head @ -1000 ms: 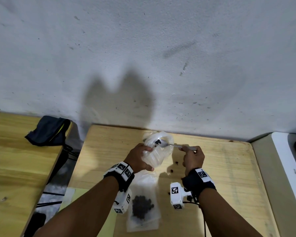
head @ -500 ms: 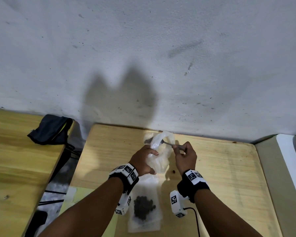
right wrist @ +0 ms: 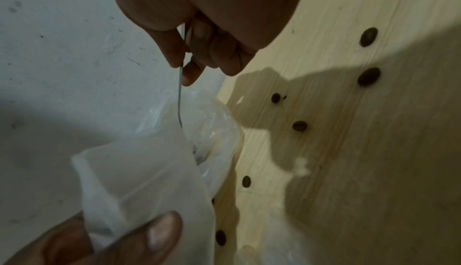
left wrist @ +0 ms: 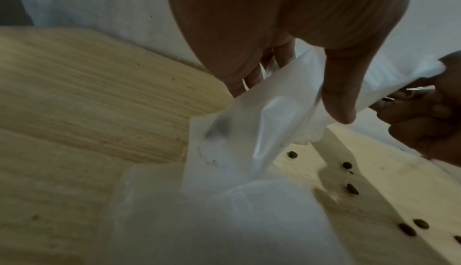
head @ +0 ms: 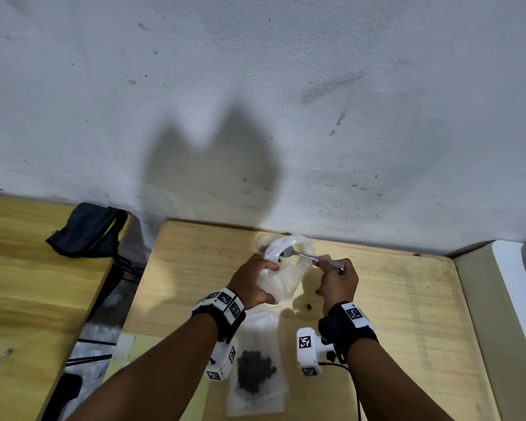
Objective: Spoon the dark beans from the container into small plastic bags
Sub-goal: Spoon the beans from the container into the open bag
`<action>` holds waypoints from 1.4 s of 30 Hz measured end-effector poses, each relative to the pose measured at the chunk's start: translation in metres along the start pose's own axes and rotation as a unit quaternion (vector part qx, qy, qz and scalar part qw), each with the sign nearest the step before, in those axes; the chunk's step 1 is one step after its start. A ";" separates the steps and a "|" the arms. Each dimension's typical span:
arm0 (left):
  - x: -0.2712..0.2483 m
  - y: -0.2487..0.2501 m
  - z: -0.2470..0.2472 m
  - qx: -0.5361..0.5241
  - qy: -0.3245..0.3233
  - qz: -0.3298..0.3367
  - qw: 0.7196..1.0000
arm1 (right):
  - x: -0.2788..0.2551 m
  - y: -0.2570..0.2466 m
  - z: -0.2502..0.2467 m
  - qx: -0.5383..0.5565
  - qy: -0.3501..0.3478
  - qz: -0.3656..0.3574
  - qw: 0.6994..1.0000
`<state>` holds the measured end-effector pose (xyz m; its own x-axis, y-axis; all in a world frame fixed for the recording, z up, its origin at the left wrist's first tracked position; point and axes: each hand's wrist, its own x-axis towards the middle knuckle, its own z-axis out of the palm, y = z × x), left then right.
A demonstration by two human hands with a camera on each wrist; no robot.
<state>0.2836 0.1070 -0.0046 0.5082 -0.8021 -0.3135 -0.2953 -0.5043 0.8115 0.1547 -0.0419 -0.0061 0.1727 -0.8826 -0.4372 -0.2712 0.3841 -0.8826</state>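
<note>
On the wooden table (head: 392, 299), unlabelled plastic bag (head: 281, 278), spoon (head: 304, 254), both hand-held.

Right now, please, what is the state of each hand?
Left hand: closed around the small plastic bag, holding it up.
Right hand: pinching the spoon handle, bowl at the bag's mouth.
</note>
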 end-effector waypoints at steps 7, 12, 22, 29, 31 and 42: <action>0.003 0.002 -0.006 -0.080 0.035 -0.036 0.996 | 0.002 0.002 -0.013 -0.056 0.060 -0.055 0.995; 0.004 0.003 -0.005 -0.033 0.011 -0.024 0.999 | -0.002 0.000 -0.001 -0.086 0.030 -0.085 0.992; 0.001 0.001 -0.017 -0.056 0.071 -0.005 0.996 | -0.007 -0.006 -0.010 -0.137 0.071 -0.185 0.971; 0.000 -0.002 -0.011 -0.059 0.065 -0.032 0.996 | -0.010 -0.005 -0.014 -0.119 0.054 -0.179 0.975; 0.002 -0.002 -0.011 -0.058 0.048 -0.049 0.996 | -0.011 -0.007 -0.010 -0.122 0.037 -0.175 0.976; 0.011 -0.005 -0.014 -0.077 0.022 -0.083 0.993 | -0.010 0.002 0.013 -0.166 -0.006 -0.218 0.962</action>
<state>0.3018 0.1048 -0.0053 0.5762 -0.6948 -0.4303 -0.0794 -0.5716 0.8167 0.1647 -0.0292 -0.0059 0.3488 -0.9363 -0.0410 -0.4572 -0.1318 -0.8795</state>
